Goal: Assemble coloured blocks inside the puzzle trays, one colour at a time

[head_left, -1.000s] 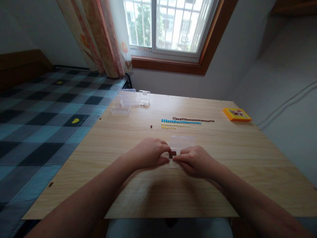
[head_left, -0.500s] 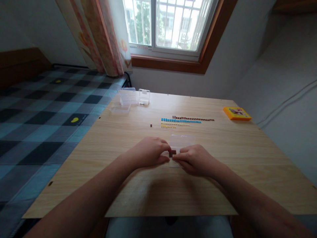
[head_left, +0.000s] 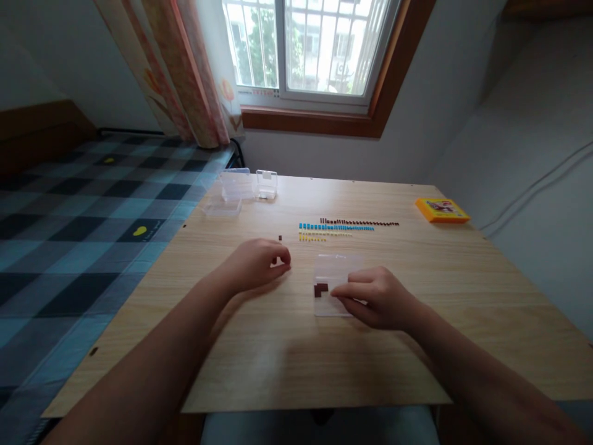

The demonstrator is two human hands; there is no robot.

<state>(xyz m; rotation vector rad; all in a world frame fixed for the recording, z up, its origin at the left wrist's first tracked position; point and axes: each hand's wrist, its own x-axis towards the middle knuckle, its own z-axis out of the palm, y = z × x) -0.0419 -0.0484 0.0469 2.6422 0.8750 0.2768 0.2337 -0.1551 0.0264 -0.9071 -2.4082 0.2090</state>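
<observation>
Guide your right hand gently beside the brown blocks; whether it or your left hand pinches anything, I can't tell.

- The right hand covers the right part of the clear plastic case; whether anything sits between its fingers cannot be seen.
- The curled fingers of the left hand hide the space inside their grip.
- Seams in the brown blocks and details of the tiny blue blocks are too small to make out.
- Print on the yellow box is illegible.
- The top edge crops the window, the left edge the bed.
</observation>
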